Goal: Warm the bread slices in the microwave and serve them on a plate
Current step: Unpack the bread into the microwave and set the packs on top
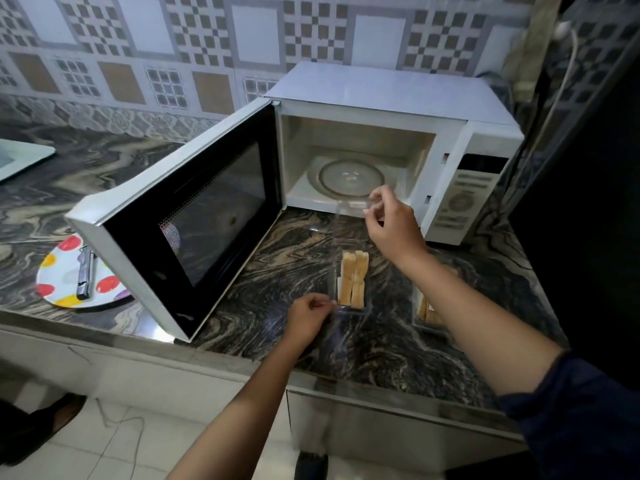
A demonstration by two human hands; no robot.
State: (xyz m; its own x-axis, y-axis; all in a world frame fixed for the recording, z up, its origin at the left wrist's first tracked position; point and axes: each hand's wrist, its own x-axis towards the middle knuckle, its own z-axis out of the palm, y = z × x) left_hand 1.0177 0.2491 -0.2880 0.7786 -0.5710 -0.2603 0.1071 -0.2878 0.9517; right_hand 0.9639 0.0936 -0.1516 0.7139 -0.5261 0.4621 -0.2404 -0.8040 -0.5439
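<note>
A clear plastic box (349, 308) with two bread slices (353, 278) standing on edge lies on the dark marble counter in front of the white microwave (388, 98). My left hand (310, 318) pinches the box's near edge. My right hand (388, 220) pinches the raised clear lid (349, 206) at the far end. The microwave door (194, 216) hangs wide open to the left, and the glass turntable (349, 176) inside is bare. A white plate with coloured dots (65, 268) sits at the left, partly behind the door.
A second clear box of bread (427, 311) lies under my right forearm. Metal tongs (85, 275) rest on the dotted plate. A pale tray (20, 157) sits at the far left. The counter edge (242, 362) runs close below my hands.
</note>
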